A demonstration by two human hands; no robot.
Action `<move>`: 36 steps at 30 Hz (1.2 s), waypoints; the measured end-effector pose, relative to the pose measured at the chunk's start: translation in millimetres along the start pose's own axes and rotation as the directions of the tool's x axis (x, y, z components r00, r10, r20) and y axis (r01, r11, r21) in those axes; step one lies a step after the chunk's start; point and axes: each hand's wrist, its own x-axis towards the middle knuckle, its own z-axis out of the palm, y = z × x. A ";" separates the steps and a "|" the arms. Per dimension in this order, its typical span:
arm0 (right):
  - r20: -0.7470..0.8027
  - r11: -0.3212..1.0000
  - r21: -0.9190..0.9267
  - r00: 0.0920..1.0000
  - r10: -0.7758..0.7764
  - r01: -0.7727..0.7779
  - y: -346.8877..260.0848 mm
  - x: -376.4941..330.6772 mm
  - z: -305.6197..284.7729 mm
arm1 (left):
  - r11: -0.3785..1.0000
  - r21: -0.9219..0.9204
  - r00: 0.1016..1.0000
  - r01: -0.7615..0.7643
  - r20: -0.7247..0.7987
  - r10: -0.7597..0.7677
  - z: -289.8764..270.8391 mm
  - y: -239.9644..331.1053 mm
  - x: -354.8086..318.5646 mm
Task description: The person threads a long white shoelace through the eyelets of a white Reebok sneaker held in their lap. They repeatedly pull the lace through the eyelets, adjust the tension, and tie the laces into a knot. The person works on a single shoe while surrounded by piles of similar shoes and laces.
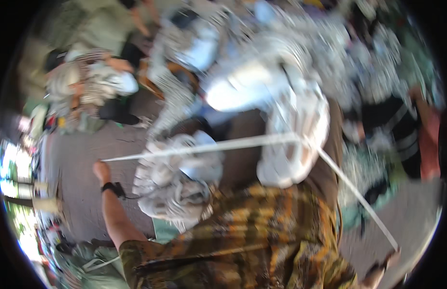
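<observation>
Both my arms are stretched wide, pulling a long white strip (233, 143) taut. My left hand (102, 171), far out to the left with a dark band on its wrist, is closed on one end. Low at the right edge, my right hand (391, 260) is closed on the other end. Between them the strip crosses over a long white bundle (286, 164) resting on my lap. The bundle looks like stacked white pieces, perhaps shoe parts; blur hides their kind. Whether the strip is knotted there I cannot tell.
A heap of similar white pieces (177, 188) lies left of my lap, and a larger blurred pile (320, 48) spreads ahead. Another person's hands (118, 63) work at the upper left. A person in dark and reddish clothing (428, 144) sits at the right. Green sacking (365, 207) lies nearby.
</observation>
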 end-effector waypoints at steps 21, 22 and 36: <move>0.008 0.917 0.397 0.999 0.049 -0.048 -116.3 -19.1 59.1 | 0.720 -0.366 0.789 0.589 0.071 -0.610 -29.7 6.6 -26.4; -0.011 0.887 0.462 0.999 0.030 -0.021 -113.0 -24.9 48.5 | 0.711 -0.376 0.788 0.594 0.094 -0.609 -21.1 8.9 -26.0; 0.251 0.364 0.923 0.527 -0.812 0.121 -505.7 -175.4 38.6 | 0.681 -0.254 0.724 0.686 0.327 -0.607 -14.4 -74.1 -56.0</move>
